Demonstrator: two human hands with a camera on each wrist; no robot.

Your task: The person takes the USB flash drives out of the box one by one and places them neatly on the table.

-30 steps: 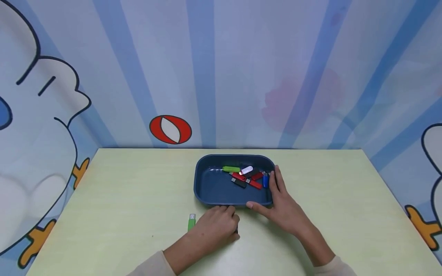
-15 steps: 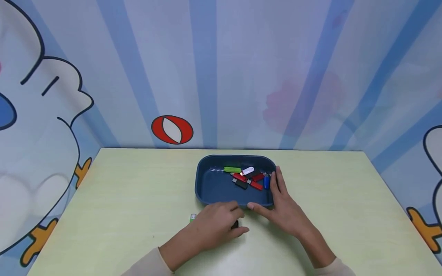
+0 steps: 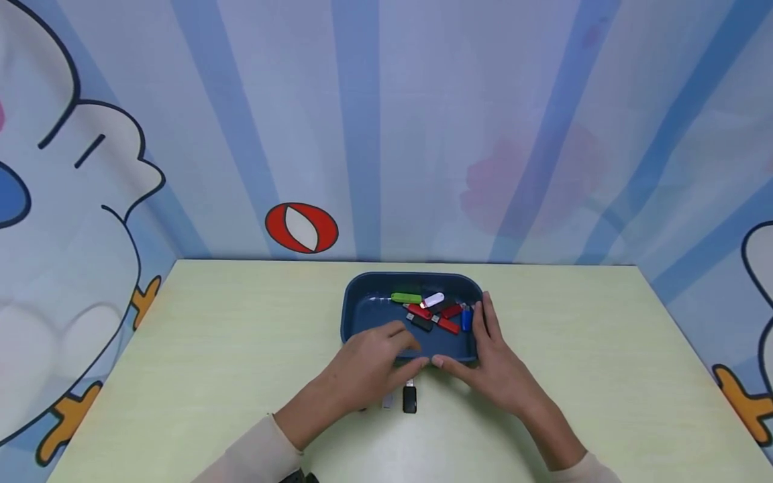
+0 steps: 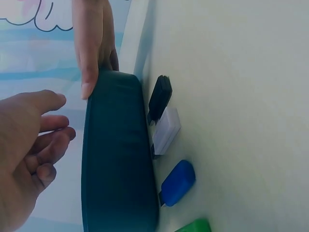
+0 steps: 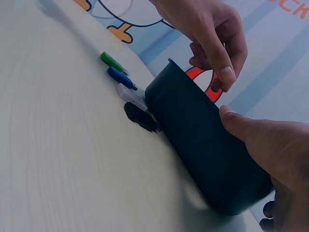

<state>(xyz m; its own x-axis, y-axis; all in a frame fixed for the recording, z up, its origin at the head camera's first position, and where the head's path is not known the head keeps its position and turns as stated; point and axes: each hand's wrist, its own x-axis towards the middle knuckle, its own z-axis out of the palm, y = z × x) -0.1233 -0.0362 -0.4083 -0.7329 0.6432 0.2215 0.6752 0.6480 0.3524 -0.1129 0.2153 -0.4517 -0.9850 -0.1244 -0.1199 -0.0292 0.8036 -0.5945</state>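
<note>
A dark blue tray (image 3: 368, 312) stands on the table with several USB sticks inside, among them a lime green one (image 3: 406, 298), a white one (image 3: 433, 300), a red one (image 3: 447, 325) and a blue one (image 3: 466, 319). My left hand (image 3: 368, 365) hovers over the tray's front rim, fingers loosely bent and holding nothing. My right hand (image 3: 498, 372) rests on the tray's right front corner, thumb at the front rim, fingers straight along the side. Lined up before the tray are a black USB stick (image 3: 410, 400), a pale one (image 4: 166, 131), a blue one (image 4: 178, 182) and a green one (image 5: 112, 63).
The pale table (image 3: 253, 322) ends at a printed backdrop (image 3: 417, 134) behind and at both sides. A black strap piece (image 3: 296, 477) shows at the left sleeve.
My left hand has let go of the black USB stick and risen forward over the tray's front rim, uncovering the black and pale sticks. My right hand stays at the corner.
</note>
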